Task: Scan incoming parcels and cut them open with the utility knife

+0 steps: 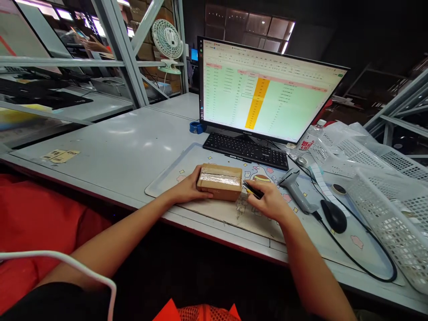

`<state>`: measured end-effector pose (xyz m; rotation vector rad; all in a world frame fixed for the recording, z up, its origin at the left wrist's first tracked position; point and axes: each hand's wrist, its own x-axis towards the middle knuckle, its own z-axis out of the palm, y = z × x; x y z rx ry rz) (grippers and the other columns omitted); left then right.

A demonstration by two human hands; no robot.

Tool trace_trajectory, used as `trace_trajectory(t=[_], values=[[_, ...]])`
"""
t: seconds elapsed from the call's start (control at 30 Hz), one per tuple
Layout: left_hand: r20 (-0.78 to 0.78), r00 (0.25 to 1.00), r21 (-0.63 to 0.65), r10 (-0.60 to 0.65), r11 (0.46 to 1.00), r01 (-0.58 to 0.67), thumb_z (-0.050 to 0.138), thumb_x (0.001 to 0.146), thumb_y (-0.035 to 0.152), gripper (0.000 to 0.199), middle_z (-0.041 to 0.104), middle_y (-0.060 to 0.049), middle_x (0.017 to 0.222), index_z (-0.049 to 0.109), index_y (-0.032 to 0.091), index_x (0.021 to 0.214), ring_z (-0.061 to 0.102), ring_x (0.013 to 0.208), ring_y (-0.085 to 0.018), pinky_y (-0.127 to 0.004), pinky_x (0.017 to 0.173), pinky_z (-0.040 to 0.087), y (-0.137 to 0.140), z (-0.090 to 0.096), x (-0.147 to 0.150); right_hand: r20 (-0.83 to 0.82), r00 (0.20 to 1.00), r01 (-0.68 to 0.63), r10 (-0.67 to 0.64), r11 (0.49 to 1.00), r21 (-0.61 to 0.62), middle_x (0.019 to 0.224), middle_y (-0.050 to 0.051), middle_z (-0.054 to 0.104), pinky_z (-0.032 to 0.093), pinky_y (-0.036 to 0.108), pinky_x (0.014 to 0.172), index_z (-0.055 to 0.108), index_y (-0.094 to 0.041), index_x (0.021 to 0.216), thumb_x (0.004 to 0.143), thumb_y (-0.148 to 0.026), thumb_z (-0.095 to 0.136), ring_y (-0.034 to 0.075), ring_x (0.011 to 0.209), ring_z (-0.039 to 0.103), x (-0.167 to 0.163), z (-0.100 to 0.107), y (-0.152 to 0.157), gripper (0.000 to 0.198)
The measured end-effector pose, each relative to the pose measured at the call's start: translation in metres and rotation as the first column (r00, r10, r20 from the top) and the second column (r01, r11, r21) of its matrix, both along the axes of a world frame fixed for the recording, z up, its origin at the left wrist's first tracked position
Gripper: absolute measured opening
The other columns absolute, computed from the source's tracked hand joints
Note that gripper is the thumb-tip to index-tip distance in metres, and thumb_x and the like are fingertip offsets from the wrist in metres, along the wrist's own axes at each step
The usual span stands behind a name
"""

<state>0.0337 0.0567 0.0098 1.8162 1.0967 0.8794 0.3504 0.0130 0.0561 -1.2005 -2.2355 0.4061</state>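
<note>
A small brown cardboard box (220, 193), sealed with shiny clear tape along its top, sits on the printed desk mat (190, 161) near the desk's front edge. My left hand (192, 186) grips its left end, thumb on the near side and fingers behind. In my right hand (267, 199) is a black and yellow utility knife (254, 191), held with its tip at the box's right end. Whether the blade touches the tape I cannot tell.
Behind the box stand a black keyboard (245, 149) and a monitor (230, 89). To the right lie a barcode scanner (297, 191), a mouse (334, 216), a looping cable and white plastic baskets (377, 205). A blue tape roll (197, 128) is left of the keyboard.
</note>
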Motion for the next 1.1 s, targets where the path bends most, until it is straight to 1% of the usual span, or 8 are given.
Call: trace_trajectory(t=[0.13, 0.27, 0.4, 0.5, 0.6, 0.7, 0.97, 1.1], values=[[-0.063, 0.973, 0.035, 0.224, 0.974, -0.222, 0.095, 0.065, 0.060, 0.112, 0.057, -0.021, 0.149, 0.035, 0.020, 0.150, 0.054, 0.143, -0.043, -0.059, 0.124, 0.040, -0.015, -0.008, 0.004, -0.003, 0.997, 0.072, -0.072, 0.997, -0.014, 0.111, 0.010, 0.080, 0.056, 0.038, 0.092, 0.078, -0.018, 0.122, 0.088, -0.026, 0.059, 0.026, 0.098, 0.073, 0.005, -0.004, 0.008, 0.040], [-0.092, 0.933, 0.044, 0.349, 0.937, -0.346, 0.099, 0.056, 0.061, 0.128, 0.052, -0.020, 0.155, 0.030, 0.028, 0.158, 0.050, 0.146, -0.045, -0.062, 0.122, 0.040, -0.077, -0.019, 0.001, -0.071, 0.968, 0.244, -0.242, 0.970, 0.010, 0.116, 0.012, 0.080, 0.057, 0.042, 0.098, 0.078, -0.017, 0.123, 0.089, -0.032, 0.060, 0.029, 0.105, 0.074, 0.020, -0.006, 0.020, 0.041], [-0.081, 0.967, 0.026, 0.240, 0.971, -0.238, 0.078, 0.089, 0.057, 0.069, 0.075, -0.006, 0.114, 0.049, 0.034, 0.148, 0.071, 0.112, -0.032, -0.052, 0.110, 0.052, -0.130, -0.018, -0.015, -0.122, 0.938, 0.328, -0.323, 0.944, 0.020, 0.114, 0.013, 0.081, 0.058, 0.043, 0.098, 0.078, -0.017, 0.125, 0.090, -0.039, 0.061, 0.030, 0.104, 0.075, 0.030, -0.004, 0.025, 0.045], [0.007, 0.956, 0.172, 0.292, 0.942, -0.289, 0.080, 0.089, 0.051, 0.058, 0.073, -0.007, 0.118, 0.057, 0.032, 0.139, 0.070, 0.116, -0.031, -0.051, 0.113, 0.051, -0.114, -0.010, -0.025, -0.125, 0.941, 0.320, -0.316, 0.947, 0.016, 0.113, 0.012, 0.081, 0.058, 0.043, 0.097, 0.079, -0.017, 0.124, 0.089, -0.040, 0.062, 0.029, 0.103, 0.075, 0.028, -0.003, 0.024, 0.044], [0.097, 0.986, 0.169, 0.134, 0.974, -0.149, 0.094, 0.073, 0.049, 0.103, 0.043, -0.014, 0.166, 0.039, 0.035, 0.158, 0.047, 0.152, -0.038, -0.058, 0.126, 0.040, -0.063, 0.000, -0.026, -0.118, 0.945, 0.305, -0.304, 0.952, -0.009, 0.110, 0.010, 0.082, 0.059, 0.043, 0.096, 0.080, -0.019, 0.122, 0.089, -0.036, 0.063, 0.029, 0.100, 0.076, 0.023, -0.005, 0.023, 0.041], [0.061, 0.994, 0.000, -0.094, 0.996, 0.094, 0.100, 0.065, 0.049, 0.130, 0.019, -0.017, 0.178, 0.022, 0.037, 0.169, 0.041, 0.155, -0.044, -0.062, 0.126, 0.036, -0.021, 0.012, -0.018, -0.094, 0.942, 0.321, -0.323, 0.946, -0.038, 0.112, 0.011, 0.081, 0.058, 0.044, 0.098, 0.079, -0.018, 0.123, 0.089, -0.035, 0.063, 0.030, 0.102, 0.075, 0.022, -0.007, 0.025, 0.041], [0.005, 0.969, -0.180, -0.246, 0.953, 0.243, 0.098, 0.069, 0.044, 0.134, 0.046, -0.015, 0.165, 0.014, 0.033, 0.172, 0.049, 0.150, -0.038, -0.053, 0.128, 0.038, -0.027, 0.020, -0.006, -0.141, 0.943, 0.296, -0.301, 0.953, -0.058, 0.118, 0.012, 0.080, 0.057, 0.047, 0.104, 0.076, -0.017, 0.132, 0.094, -0.038, 0.062, 0.031, 0.111, 0.075, 0.025, -0.010, 0.026, 0.045], [-0.005, 0.979, -0.154, -0.203, 0.968, 0.200, 0.097, 0.068, 0.047, 0.118, 0.054, -0.014, 0.155, 0.029, 0.029, 0.163, 0.052, 0.148, -0.038, -0.053, 0.128, 0.037, -0.035, 0.010, -0.001, -0.154, 0.955, 0.248, -0.253, 0.967, -0.054, 0.122, 0.010, 0.080, 0.058, 0.043, 0.103, 0.079, -0.020, 0.125, 0.094, -0.036, 0.065, 0.029, 0.112, 0.075, 0.023, -0.008, 0.021, 0.038]])
